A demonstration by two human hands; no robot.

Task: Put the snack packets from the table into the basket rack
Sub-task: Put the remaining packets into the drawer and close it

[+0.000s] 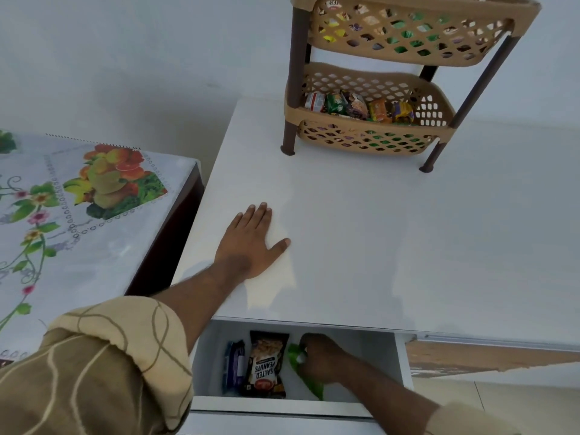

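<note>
Snack packets sit in the open drawer [403, 359]: the right hand [323, 356] grips a green packet [309, 379] beside the salted peanuts packet [266, 368]. Farther on, the left hand [251, 243] lies flat, fingers straight, on the white table [408, 230]; beyond stands the basket rack [370, 120].

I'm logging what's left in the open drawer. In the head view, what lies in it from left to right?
Blue packet → salted peanuts packet → green packet, which the right hand grips.
</note>
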